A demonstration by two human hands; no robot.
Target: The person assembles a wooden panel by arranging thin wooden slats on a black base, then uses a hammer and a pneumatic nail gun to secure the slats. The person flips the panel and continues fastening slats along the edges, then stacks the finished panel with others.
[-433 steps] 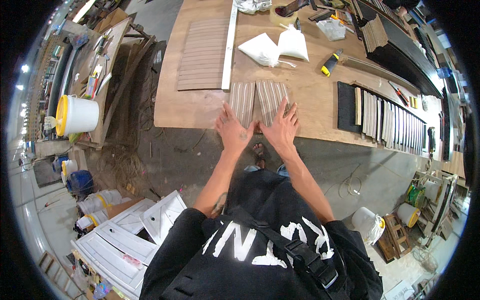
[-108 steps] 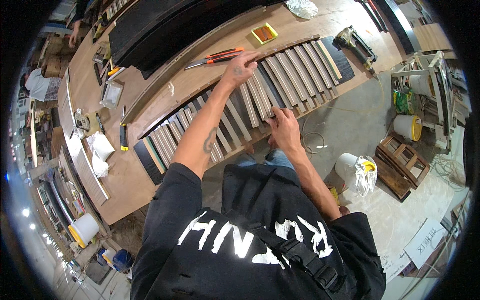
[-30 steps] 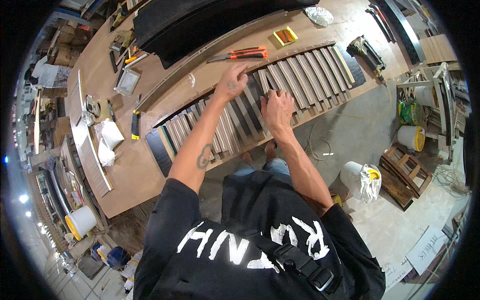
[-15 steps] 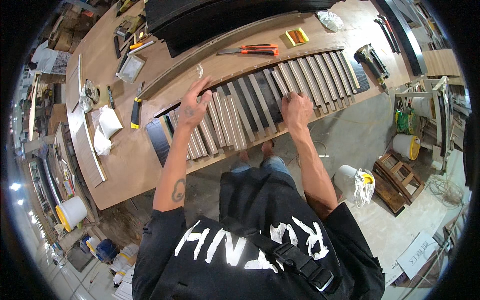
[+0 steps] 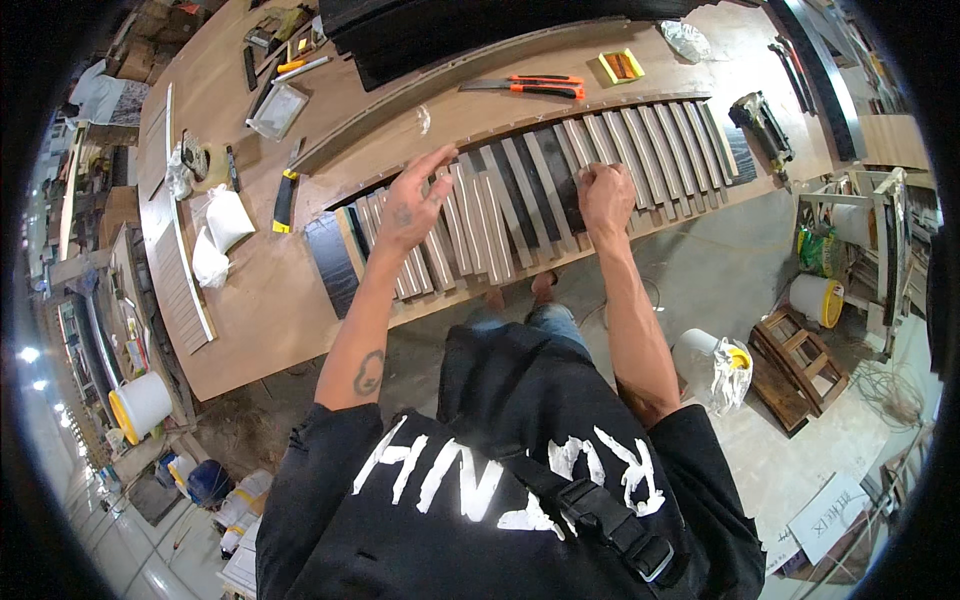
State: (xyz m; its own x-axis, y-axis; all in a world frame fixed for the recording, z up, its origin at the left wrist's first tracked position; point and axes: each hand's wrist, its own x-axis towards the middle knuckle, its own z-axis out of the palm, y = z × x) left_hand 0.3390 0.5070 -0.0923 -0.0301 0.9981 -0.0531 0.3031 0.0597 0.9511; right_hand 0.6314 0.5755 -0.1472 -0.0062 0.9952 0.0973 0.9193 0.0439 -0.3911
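Positions are given from the centre of the view. The grey-brown slats (image 5: 497, 230) lie crosswise in a row on a black panel (image 5: 330, 258), which spans the workbench (image 5: 260, 335) from 10 to 2 o'clock. Status, as judged: slats are laid along most of the panel; toward the right end they are evenly spaced. Near 12 to 1 o'clock, bare black strips show between slats, and some slat ends sit out of line, so spacing there appears unfinished. Whether any slat is fixed cannot be determined.

Left hand (image 5: 412, 205), 11 o'clock: released, fingers extended, thumb apart, above the slats; contact is unclear. Right hand (image 5: 606, 203), between 1 and 2 o'clock: fingers curled over the slats; whether it grips one cannot be told. A nail gun (image 5: 762, 130) lies at 2 o'clock, beyond the panel's right end.
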